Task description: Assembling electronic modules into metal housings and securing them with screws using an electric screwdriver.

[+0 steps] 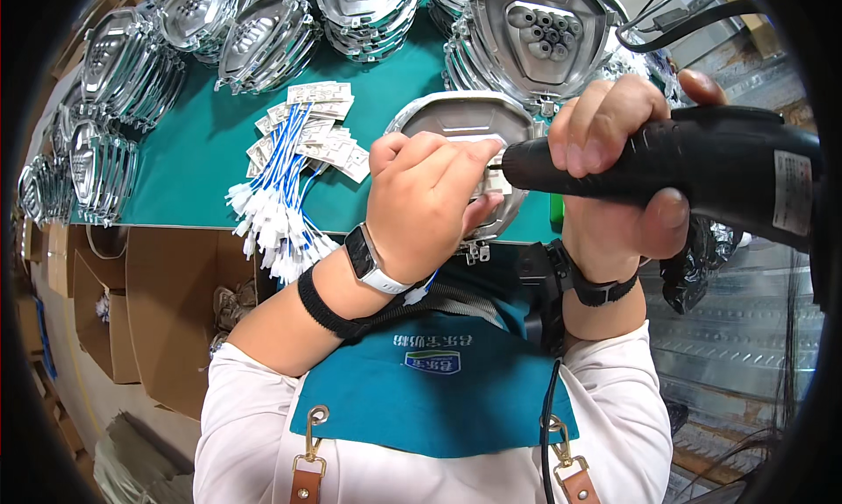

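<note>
A silvery metal lamp housing lies at the table's front edge, partly covered by my hands. Inside it sits a small white circuit board, which the bent fingers of my left hand press and steady. My right hand is wrapped around a black electric screwdriver lying almost level, its tip pointing left at the board. Whether the tip touches a screw is hard to see. To the left of my hands lies a pile of similar white boards with blue-and-white wires and white connectors.
Stacks of metal housings line the back and left of the green table. A larger stack stands behind my work, its top housing holding several grey cylindrical parts. Cardboard boxes sit below the left edge; black cables run at the upper right.
</note>
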A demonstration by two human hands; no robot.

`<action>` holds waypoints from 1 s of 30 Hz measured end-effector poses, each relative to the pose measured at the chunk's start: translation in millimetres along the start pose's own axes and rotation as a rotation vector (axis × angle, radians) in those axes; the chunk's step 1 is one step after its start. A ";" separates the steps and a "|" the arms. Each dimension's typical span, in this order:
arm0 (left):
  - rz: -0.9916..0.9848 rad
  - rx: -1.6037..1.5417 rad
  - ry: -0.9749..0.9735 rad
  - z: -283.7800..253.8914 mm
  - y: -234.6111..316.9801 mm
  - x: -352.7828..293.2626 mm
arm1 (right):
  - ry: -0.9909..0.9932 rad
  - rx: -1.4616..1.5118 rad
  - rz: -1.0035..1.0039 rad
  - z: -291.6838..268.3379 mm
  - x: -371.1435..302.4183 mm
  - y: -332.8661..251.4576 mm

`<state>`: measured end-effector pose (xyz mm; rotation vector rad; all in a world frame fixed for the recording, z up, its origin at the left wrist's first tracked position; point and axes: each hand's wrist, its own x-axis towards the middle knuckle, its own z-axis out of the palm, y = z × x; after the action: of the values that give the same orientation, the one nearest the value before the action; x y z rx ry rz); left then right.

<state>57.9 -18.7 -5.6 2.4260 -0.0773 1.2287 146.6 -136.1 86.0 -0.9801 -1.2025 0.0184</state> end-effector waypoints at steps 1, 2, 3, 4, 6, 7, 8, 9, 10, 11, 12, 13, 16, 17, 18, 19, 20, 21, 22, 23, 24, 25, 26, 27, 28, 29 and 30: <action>-0.001 0.006 -0.013 0.1 -0.3 0.7 | -0.004 -0.001 -0.019 1.0 -1.2 0.7; 0.001 0.009 -0.009 0.2 -0.1 2.2 | 0.005 0.010 0.007 1.4 -2.5 -2.3; -0.002 -0.001 -0.010 -0.6 1.5 1.4 | 0.008 0.011 0.007 2.6 -3.3 -3.8; -0.004 -0.012 -0.011 -1.4 2.8 0.4 | -0.015 -0.018 0.018 3.7 -3.5 -5.4; -0.005 -0.018 0.003 -0.4 1.6 -0.2 | -0.061 -0.082 0.039 3.3 -2.5 -7.4; -0.008 -0.024 0.020 0.4 0.7 0.2 | -0.076 -0.087 0.012 -0.8 -1.2 -4.4; -0.006 -0.027 0.022 -0.8 0.7 -0.4 | -0.076 -0.091 0.011 -1.5 -4.1 -5.1; -0.004 0.001 -0.020 -2.5 1.1 0.1 | 0.023 0.090 -0.012 -2.7 -6.9 -7.7; -0.004 0.029 -0.062 -3.9 0.9 0.6 | 0.121 0.272 -0.034 -4.3 -7.7 -9.2; -0.009 0.011 -0.061 -4.4 -0.2 1.6 | -0.038 0.262 -0.232 -24.5 -4.0 -12.9; 0.006 -0.013 -0.062 -3.1 4.7 6.2 | 0.074 0.337 -0.247 -31.8 -7.2 -35.2; -0.012 -0.008 -0.058 -5.3 5.5 6.0 | 0.152 0.352 -0.292 -42.0 -12.5 -43.3; -0.024 -0.007 -0.053 -5.3 3.8 4.9 | 0.450 0.105 -0.333 -84.8 -29.2 -53.6; -0.021 -0.005 -0.058 -5.1 3.5 5.9 | 0.497 0.098 -0.301 -98.3 -33.6 -47.2; -0.018 -0.005 -0.069 -3.6 4.5 6.7 | 0.635 0.045 -0.245 -104.8 -37.4 -40.2; -0.022 0.007 -0.074 -4.6 4.2 5.6 | 0.665 -0.009 -0.179 -107.7 -39.1 -27.9; -0.026 0.009 -0.076 -5.0 3.1 4.4 | 0.695 -0.063 -0.113 -108.9 -39.9 -15.3; -0.031 0.015 -0.078 -5.4 1.4 2.9 | 0.707 -0.167 -0.072 -107.1 -40.1 -4.4; -0.030 0.019 -0.077 -5.5 1.6 4.4 | 0.719 -0.274 -0.038 -107.9 -39.6 2.6; -0.031 0.023 -0.091 -6.3 3.2 5.6 | 0.702 -0.233 -0.028 -112.6 -43.4 8.9; -0.030 0.021 -0.092 -5.7 3.2 5.8 | 0.703 -0.234 -0.028 -113.6 -45.1 13.8; -0.023 0.023 -0.089 -4.9 3.1 6.1 | 0.722 -0.234 -0.006 -113.4 -46.2 18.2; -0.017 0.025 -0.085 -4.2 3.0 6.3 | 0.740 -0.233 0.016 -114.2 -47.1 21.7; -0.017 0.026 -0.088 -4.1 3.0 6.6 | 0.714 -0.235 0.016 -116.1 -47.9 24.2; -0.018 0.018 -0.091 -4.1 3.0 7.1 | 0.716 -0.234 0.018 -118.0 -48.5 26.9; -0.019 0.011 -0.093 -4.3 2.9 7.6 | 0.711 -0.235 0.024 -120.0 -49.0 29.6; -0.021 0.011 -0.097 -4.4 2.9 7.9 | 0.706 -0.238 0.030 -121.5 -49.8 31.6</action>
<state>58.7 -18.6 3.9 2.4888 -0.0738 1.1050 236.0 -217.0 25.2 -1.0844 -0.5445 -0.4234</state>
